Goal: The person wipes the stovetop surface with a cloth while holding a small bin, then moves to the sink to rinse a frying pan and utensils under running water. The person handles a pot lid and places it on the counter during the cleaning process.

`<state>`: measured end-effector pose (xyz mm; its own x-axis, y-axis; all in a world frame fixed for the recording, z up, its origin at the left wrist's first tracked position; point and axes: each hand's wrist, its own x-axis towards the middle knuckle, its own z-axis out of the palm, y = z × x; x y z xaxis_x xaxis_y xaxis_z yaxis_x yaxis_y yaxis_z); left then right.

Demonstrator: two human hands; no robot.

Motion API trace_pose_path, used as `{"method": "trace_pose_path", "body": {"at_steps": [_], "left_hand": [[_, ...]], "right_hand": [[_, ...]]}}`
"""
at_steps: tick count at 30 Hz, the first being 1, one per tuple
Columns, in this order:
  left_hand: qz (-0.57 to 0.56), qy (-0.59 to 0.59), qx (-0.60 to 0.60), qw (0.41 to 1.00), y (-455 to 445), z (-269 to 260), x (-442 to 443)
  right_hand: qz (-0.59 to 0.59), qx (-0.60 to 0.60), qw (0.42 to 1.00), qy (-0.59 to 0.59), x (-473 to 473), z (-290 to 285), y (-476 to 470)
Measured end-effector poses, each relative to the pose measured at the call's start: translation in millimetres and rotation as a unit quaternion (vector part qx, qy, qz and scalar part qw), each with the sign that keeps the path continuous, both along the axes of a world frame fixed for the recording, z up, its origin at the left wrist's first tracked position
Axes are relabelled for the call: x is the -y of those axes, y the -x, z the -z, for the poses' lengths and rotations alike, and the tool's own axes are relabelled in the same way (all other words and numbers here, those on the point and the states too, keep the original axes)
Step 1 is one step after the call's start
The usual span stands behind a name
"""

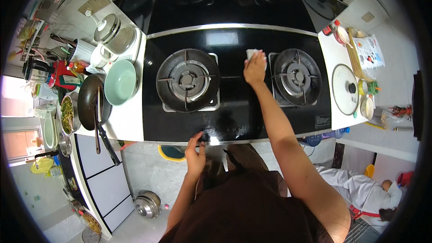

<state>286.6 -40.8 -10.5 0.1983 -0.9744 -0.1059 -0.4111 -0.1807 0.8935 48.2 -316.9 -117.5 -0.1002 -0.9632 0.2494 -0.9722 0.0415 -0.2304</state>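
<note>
My right hand [255,68] presses a white cloth or tissue [250,53] onto the black glass gas hob [236,91], between the two burners. Most of the cloth is hidden beneath my fingers. To its left sits the left burner [187,80] with a round black pan support; the right burner [297,77] lies just to the right of the cloth. My left hand [196,155] is at the hob's front edge, fingertips on or close to the metal trim, with nothing seen in it. A patch of glare and some smears show on the glass near those fingertips.
On the left counter are a green bowl [120,82], a dark wok [90,103], a pan of food [70,114] and a glass kettle [116,35]. A glass lid [349,89] lies on the right counter. Another person [364,189] in white is at the lower right.
</note>
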Motion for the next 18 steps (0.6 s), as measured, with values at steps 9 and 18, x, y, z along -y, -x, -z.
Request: {"method": "trace_pose_path", "body": {"at_steps": [9, 18], "left_hand": [[0.012, -0.028, -0.081, 0.996, 47, -21, 63], [0.092, -0.043, -0.069, 0.992, 47, -30, 84]], "right_hand": [[-0.092, 0.029, 0.995, -0.023, 61, 3, -53], [0.261, 0.028, 0.963, -0.059, 166, -5, 57]]}}
